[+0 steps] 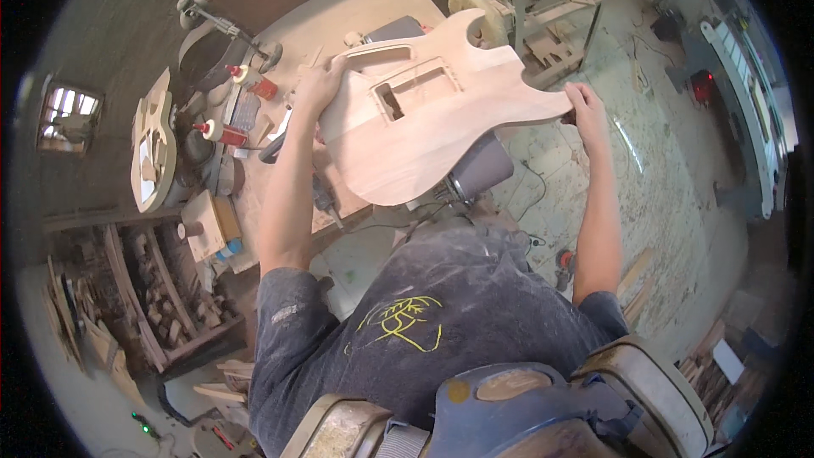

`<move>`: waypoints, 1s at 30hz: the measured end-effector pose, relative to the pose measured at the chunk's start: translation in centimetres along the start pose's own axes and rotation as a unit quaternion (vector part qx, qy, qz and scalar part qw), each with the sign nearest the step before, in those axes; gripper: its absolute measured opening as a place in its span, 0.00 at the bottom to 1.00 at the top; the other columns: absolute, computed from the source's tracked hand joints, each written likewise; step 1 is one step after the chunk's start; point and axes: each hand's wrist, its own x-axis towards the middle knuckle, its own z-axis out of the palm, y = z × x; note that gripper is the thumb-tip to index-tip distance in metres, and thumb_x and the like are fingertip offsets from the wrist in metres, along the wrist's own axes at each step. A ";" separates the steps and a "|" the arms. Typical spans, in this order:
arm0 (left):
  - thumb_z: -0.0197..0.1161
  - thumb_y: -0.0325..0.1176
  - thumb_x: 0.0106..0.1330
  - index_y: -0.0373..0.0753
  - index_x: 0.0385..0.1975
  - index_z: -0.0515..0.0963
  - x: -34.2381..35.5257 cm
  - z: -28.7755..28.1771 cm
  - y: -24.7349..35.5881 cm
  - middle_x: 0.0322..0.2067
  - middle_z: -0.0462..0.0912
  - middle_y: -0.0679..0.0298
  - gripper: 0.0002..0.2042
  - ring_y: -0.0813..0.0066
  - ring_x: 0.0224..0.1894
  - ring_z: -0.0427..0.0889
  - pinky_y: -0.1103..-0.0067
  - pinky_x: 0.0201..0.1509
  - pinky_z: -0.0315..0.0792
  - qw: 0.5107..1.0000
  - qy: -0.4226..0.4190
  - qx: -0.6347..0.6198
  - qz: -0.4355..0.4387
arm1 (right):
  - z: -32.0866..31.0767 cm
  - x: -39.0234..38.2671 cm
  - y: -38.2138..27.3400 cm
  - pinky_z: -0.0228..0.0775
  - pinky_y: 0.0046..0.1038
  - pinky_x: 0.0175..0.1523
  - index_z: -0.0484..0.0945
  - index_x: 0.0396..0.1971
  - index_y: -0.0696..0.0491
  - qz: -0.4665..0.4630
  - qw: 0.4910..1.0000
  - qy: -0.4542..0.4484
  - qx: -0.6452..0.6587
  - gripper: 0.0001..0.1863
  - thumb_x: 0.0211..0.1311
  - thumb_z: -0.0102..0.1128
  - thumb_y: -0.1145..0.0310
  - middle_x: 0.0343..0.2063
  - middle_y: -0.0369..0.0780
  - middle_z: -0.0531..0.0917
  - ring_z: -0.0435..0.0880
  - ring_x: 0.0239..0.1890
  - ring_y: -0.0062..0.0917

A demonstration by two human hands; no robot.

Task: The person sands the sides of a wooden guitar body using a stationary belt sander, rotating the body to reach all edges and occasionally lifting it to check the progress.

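A pale, unfinished wooden electric guitar body is held up in front of me, with cavities routed into its face. My left hand grips its left edge beside the longer routed cavity. At the other end, my right hand is closed around the tip of a horn; the fingertips under it are partly hidden. Beneath the body's near right edge shows a dark grey sanding drum, its far side covered by the wood.
Two red-and-white glue bottles stand on the workbench at left. Another guitar-shaped piece leans at far left. A wooden frame stand is at the back right. Cables and wood dust lie on the floor, with scrap wood lower left.
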 end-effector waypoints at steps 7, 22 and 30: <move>0.44 0.56 0.71 0.40 0.66 0.69 1.0 4.2 5.2 0.66 0.64 0.42 0.31 0.38 0.66 0.67 0.63 0.72 0.58 0.998 0.052 0.018 0.028 | -5.8 2.0 0.7 0.70 0.22 0.33 0.78 0.39 0.54 0.029 1.000 -0.012 -0.003 0.16 0.70 0.57 0.54 0.29 0.33 0.79 0.76 0.29 0.16; 0.43 0.59 0.71 0.48 0.69 0.66 3.8 10.7 15.0 0.73 0.56 0.52 0.31 0.38 0.73 0.54 0.40 0.72 0.42 0.996 0.082 0.026 -0.033 | -16.8 11.7 1.1 0.70 0.23 0.39 0.78 0.41 0.52 0.095 0.992 -0.078 0.032 0.15 0.70 0.59 0.55 0.35 0.34 0.82 0.78 0.36 0.18; 0.44 0.59 0.70 0.47 0.67 0.68 2.3 10.6 14.4 0.72 0.57 0.49 0.32 0.38 0.73 0.54 0.46 0.74 0.43 0.991 0.107 0.015 -0.082 | -15.3 14.8 -0.9 0.69 0.21 0.37 0.78 0.40 0.52 0.069 0.990 -0.121 -0.015 0.15 0.70 0.58 0.55 0.32 0.33 0.81 0.77 0.32 0.17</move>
